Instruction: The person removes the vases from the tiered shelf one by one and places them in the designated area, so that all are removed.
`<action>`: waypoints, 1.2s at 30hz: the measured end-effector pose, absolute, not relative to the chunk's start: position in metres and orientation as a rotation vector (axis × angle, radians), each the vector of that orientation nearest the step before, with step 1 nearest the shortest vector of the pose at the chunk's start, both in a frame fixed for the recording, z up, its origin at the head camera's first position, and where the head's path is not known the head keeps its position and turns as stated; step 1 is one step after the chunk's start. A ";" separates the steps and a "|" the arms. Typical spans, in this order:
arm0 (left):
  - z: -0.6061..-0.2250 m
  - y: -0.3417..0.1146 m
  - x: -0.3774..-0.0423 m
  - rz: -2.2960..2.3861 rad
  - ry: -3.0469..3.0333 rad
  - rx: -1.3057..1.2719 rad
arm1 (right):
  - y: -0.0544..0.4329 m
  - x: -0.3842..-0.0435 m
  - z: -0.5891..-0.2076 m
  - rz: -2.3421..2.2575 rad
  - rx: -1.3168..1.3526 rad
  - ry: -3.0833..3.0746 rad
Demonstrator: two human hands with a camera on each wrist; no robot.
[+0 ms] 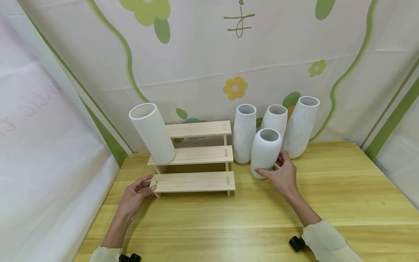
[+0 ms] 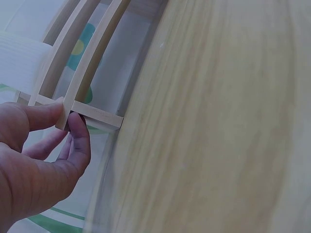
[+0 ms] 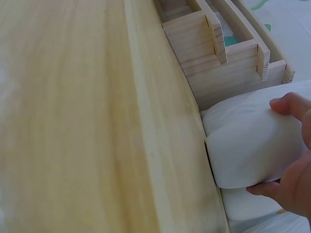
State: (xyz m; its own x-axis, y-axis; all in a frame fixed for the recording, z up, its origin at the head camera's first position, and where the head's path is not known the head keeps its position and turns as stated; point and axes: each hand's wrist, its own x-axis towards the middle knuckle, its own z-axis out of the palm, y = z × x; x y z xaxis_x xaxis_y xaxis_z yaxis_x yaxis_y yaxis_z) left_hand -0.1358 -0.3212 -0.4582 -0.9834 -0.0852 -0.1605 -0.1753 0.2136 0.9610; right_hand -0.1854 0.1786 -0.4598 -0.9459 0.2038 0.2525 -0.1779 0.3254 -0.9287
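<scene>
At the left end of the lowest step of a three-tier wooden stand (image 1: pixel 196 182), my left hand (image 1: pixel 132 198) pinches the board between thumb and fingers. The left wrist view shows this grip on the board's end (image 2: pixel 65 116). My right hand (image 1: pixel 284 175) grips a smooth white vase (image 1: pixel 264 154) low on its body, thumb in front and fingers round the right side. This vase is upright; whether its base touches the table I cannot tell. A ribbed white vase (image 1: pixel 153 134) stands on the left of the middle step.
Behind the held vase stand three more white vases: a textured one (image 1: pixel 243 134) beside the stand, another (image 1: pixel 275 118) partly hidden, and a tall one (image 1: pixel 300 127) at right. A patterned cloth (image 1: pixel 196 54) hangs behind the wooden table (image 1: pixel 203 225).
</scene>
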 end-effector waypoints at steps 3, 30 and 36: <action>-0.459 -0.321 -0.135 1.909 2.389 -0.264 | 0.178 -0.186 -0.460 1.653 -0.028 -2.277; -0.457 -0.321 -0.137 1.901 2.381 -0.236 | 0.182 -0.184 -0.458 1.546 -0.009 -2.401; -0.458 -0.322 -0.138 1.907 2.380 -0.236 | 0.183 -0.182 -0.450 1.527 0.035 -2.468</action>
